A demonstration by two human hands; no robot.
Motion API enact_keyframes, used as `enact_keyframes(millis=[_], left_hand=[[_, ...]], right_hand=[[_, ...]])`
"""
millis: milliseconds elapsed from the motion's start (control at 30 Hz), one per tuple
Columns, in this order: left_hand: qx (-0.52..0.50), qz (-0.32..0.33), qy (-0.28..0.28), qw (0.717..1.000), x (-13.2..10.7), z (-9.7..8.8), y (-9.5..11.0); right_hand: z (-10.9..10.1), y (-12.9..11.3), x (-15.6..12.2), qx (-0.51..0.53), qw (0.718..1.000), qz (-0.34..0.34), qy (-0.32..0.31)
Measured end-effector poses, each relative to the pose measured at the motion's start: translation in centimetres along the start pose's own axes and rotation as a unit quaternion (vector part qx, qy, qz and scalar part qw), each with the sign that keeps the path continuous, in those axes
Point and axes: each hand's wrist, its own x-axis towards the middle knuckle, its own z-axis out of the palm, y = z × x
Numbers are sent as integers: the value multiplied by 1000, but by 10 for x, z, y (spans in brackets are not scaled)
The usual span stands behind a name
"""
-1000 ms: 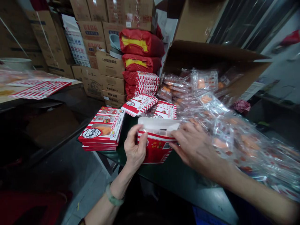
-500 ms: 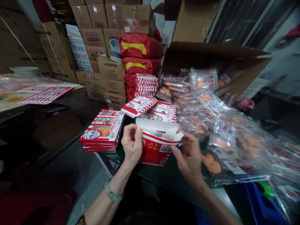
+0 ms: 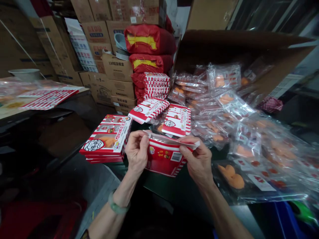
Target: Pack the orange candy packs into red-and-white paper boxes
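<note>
Brown corrugated cartons (image 3: 97,33) wall off this dim stockroom at 12 o'clock, red woven sacks (image 3: 149,41) piled against them, while a large open carton (image 3: 249,43) at 1 o'clock spills clear plastic packs of orange pieces (image 3: 249,149) toward 3 o'clock across a dark green worktable (image 3: 174,189). At 9 o'clock a second table (image 3: 15,113) holds printed red-and-white sheets (image 3: 50,99) and a white bowl (image 3: 25,74), and a blue crate (image 3: 286,222) sits low at 4 o'clock. A stack of flat printed boxes (image 3: 104,139) lies at 10 o'clock from the hands. Directly between the person's hands, a red-and-white paperboard box (image 3: 164,159) stands at the worktable's near edge, its pale flap (image 3: 171,140) drawn across the top. The left hand (image 3: 136,151), a jade bangle (image 3: 118,205) at its wrist, is closed on the flap's left end, and the right hand (image 3: 199,162) pinches the right end between thumb and forefinger. Both left fingertips (image 3: 136,136) curl over the edge; holding both ends level appears the surest way to keep such thin card from creasing
</note>
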Motion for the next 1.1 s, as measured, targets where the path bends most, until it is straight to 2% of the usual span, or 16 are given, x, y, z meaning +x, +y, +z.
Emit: enact_keyframes(millis=[100, 200, 300, 500, 700, 800, 867, 967, 1100], left_hand=[[36, 25, 35, 998, -1, 2, 6], [77, 57, 50, 994, 1, 1, 7], [94, 57, 65, 992, 1, -1, 3], [87, 27, 75, 993, -1, 3, 3], [79, 42, 25, 996, 4, 4, 10], [61, 34, 21, 997, 5, 1, 11], [58, 22, 19, 998, 4, -1, 10], [19, 3, 9, 1000, 3, -1, 8], [-81, -41, -33, 995, 7, 1, 6]], right_hand=[[-2, 2, -2, -11, 998, 49, 31], [-4, 11, -12, 70, 993, 93, -19], [-3, 19, -20, 128, 983, 115, -66], [-5, 14, -16, 120, 986, 118, 11], [-9, 14, -15, 78, 991, 110, 17], [-4, 13, -20, 45, 997, 55, 22], [2, 10, -23, 12, 998, -20, 63], [11, 6, -21, -73, 979, -123, 147], [19, 9, -15, -135, 952, -188, 201]])
